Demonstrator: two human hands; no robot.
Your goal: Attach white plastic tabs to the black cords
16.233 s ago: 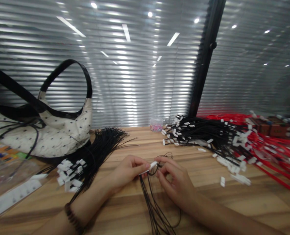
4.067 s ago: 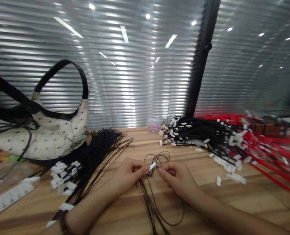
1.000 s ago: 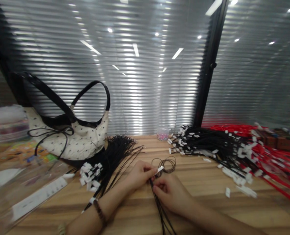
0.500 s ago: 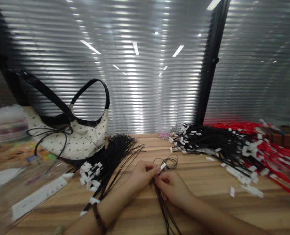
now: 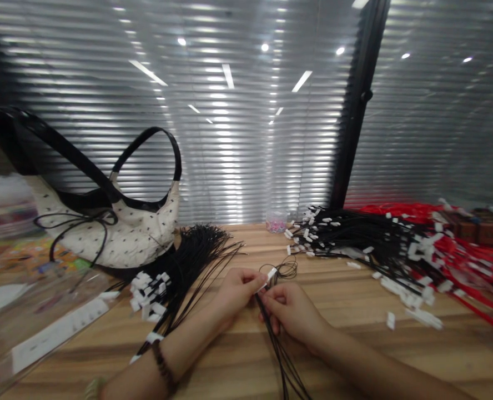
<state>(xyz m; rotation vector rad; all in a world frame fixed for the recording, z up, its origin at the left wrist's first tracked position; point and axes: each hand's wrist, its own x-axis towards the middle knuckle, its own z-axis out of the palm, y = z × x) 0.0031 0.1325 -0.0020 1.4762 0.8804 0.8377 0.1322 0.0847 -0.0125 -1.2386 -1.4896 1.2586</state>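
Near the table's middle, my left hand point(image 5: 241, 287) pinches a small white tag point(image 5: 270, 274) between thumb and fingertips. Right beside it, my right hand point(image 5: 287, 308) is closed on thin black cords point(image 5: 276, 355), which run down toward the front edge. A loose coil of the same cord point(image 5: 287, 268) lies just beyond the fingertips. To the left of my left hand is a bundle of black cords point(image 5: 196, 250) with a cluster of white tags point(image 5: 149, 294) at its near end.
A white dotted bag point(image 5: 138, 239) with black handles stands at the left, near plastic packaging point(image 5: 59, 333). A small clear container point(image 5: 276, 222) sits at the back. Black cords point(image 5: 363, 230) and red cords point(image 5: 471, 261) with white tags are heaped at the right.
The view has shifted slightly. More of the white tag shows at my left fingertips, and both hands remain close together on the tag and cords.
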